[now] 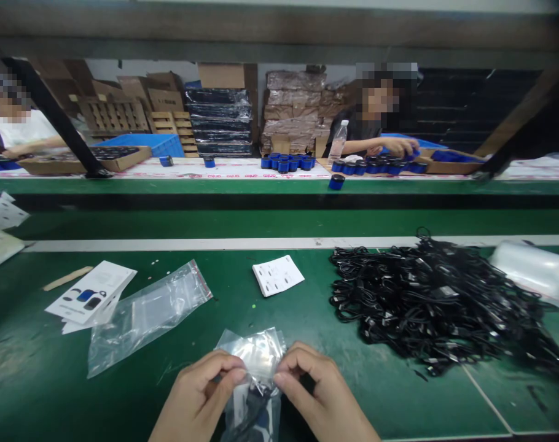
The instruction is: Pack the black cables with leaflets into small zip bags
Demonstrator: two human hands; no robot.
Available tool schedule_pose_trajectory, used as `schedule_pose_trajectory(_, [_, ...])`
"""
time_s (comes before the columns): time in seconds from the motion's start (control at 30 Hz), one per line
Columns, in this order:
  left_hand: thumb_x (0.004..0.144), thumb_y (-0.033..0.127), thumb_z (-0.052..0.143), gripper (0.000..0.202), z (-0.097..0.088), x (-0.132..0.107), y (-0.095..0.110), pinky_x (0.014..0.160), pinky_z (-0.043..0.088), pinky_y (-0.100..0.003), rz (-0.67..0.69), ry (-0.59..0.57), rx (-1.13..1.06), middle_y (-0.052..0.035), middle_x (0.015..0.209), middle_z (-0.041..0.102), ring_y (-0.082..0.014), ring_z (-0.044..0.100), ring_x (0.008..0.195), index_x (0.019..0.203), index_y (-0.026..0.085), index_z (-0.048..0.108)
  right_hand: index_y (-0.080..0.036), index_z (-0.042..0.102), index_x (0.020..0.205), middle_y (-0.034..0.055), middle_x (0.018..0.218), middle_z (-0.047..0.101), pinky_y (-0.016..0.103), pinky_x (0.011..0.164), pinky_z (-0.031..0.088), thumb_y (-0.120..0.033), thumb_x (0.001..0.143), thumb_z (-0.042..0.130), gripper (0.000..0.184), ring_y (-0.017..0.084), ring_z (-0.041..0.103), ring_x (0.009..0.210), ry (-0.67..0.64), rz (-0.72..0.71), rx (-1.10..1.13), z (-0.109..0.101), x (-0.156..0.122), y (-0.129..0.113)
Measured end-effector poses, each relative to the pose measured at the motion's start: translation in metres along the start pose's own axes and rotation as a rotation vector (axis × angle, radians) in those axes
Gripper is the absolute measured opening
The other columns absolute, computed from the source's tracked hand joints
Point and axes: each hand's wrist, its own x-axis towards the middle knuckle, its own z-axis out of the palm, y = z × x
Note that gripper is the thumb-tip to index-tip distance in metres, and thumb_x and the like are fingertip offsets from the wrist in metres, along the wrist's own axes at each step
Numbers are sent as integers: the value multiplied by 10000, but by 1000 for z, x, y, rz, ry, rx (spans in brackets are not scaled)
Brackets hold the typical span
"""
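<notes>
My left hand (pixel 201 396) and my right hand (pixel 320 393) both pinch the top edge of a small clear plastic bag (pixel 256 356) at the near edge of the green table. Dark items show inside the bag's lower part, between my hands. A heap of black cables (pixel 427 301) lies to the right of my hands. A stack of empty clear bags (pixel 145 313) lies to the left. A folded white leaflet (pixel 278 275) rests just beyond the bag.
Printed white cards (pixel 91 293) and a wooden stick (pixel 67 278) lie at the left. A clear plastic roll (pixel 532 270) sits at the far right. Across the green conveyor (pixel 279 215), two people work at a bench with blue round parts (pixel 287 162) and cardboard trays.
</notes>
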Motion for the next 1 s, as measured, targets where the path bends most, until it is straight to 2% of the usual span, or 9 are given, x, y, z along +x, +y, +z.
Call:
schedule_pose_trajectory(0.23, [848,366,540,244,9,-8,5,511,407,-157,81,148,-21,34,649,618,-105,565,541,673,223,630,-187,542,723,-4,707,536,233,610,371,-233,902,475,196,139,529,655,23,-79,-109,2,-1,1])
schedule_pose_trajectory(0.33, [848,377,537,245,10,-8,5,507,422,-152,77,122,-53,27,661,612,-108,572,549,685,219,628,-186,553,761,-2,733,540,223,628,387,-216,895,483,154,136,538,677,-11,-77,-59,3,0,-1])
schedule_pose_trajectory(0.47, [832,430,542,266,13,-6,7,452,406,-163,4,58,-161,27,645,601,-104,530,494,739,208,655,-179,569,738,-7,706,529,208,615,397,-205,868,518,143,129,536,655,-17,-74,8,8,0,-2])
schedule_pose_trajectory(0.6, [839,386,540,249,16,-5,6,525,434,-185,33,-16,-160,9,648,630,-139,585,585,725,201,662,-176,556,684,-8,662,517,211,587,394,-197,843,519,164,131,520,620,2,-98,-25,15,0,-1])
schedule_pose_trajectory(0.83, [860,350,492,258,26,-11,-2,539,395,-214,72,121,-138,13,612,570,-135,534,569,673,194,577,-189,550,655,-2,640,555,201,554,421,-195,844,525,191,129,555,586,9,-176,-76,23,-2,2])
schedule_pose_trajectory(0.93, [863,329,446,258,19,-18,0,568,402,-228,65,146,-143,6,621,561,-140,534,587,672,193,554,-200,596,650,0,625,591,204,540,437,-205,841,565,193,129,572,555,9,-260,-62,29,-3,2])
schedule_pose_trajectory(1.0, [845,308,454,236,3,-27,-1,576,412,-222,39,142,-143,10,624,567,-134,537,591,670,193,564,-222,655,736,9,665,632,214,557,472,-302,853,600,151,146,607,582,-39,-277,-8,33,-4,5])
